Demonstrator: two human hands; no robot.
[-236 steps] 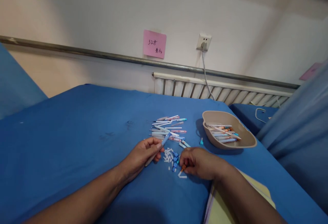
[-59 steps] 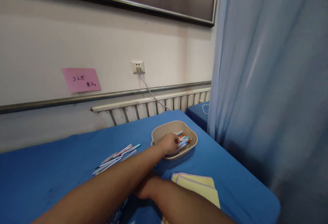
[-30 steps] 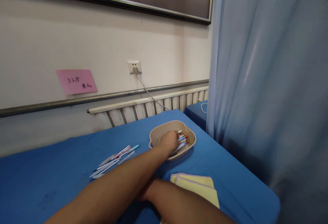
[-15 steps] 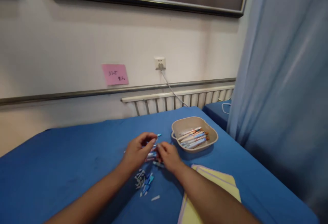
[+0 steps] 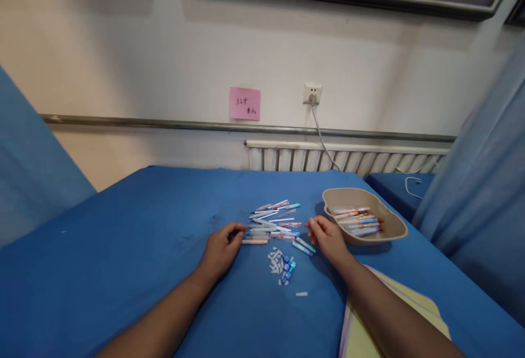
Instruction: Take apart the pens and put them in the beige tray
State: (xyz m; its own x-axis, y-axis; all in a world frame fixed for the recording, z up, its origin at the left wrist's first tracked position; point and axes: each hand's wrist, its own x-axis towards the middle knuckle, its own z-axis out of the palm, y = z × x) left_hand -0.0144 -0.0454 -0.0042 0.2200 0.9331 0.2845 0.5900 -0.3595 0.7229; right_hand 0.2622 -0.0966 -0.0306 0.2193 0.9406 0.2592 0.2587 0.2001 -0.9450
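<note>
On the blue-covered table lies a pile of pen parts [image 5: 262, 226], with pale barrels, thin white refills and clear pink-printed tubes. My left hand [image 5: 223, 250] rests at the left ends of this pile, fingers loosely curled and thumb a little apart from them, holding nothing I can see. To the right of the pile is my right hand [image 5: 328, 239], its fingers bent and drawn together; anything between them is too small to make out. Two blue-green barrels [image 5: 304, 246] lie just left of it. Nearer me are small white tips [image 5: 275, 261] and blue caps [image 5: 288, 269].
A beige basin [image 5: 396, 229] holding several assembled pens stands right of my right hand. Yellow cloths [image 5: 410, 298] lie under my right forearm. One white piece [image 5: 301, 294] sits apart near the front. Blue curtains [image 5: 479, 172] hang at both sides.
My hands were close together over the pile and have moved apart, uncovering the pen parts. The view has turned, so the table and basin appear further right and the left curtain shows.
</note>
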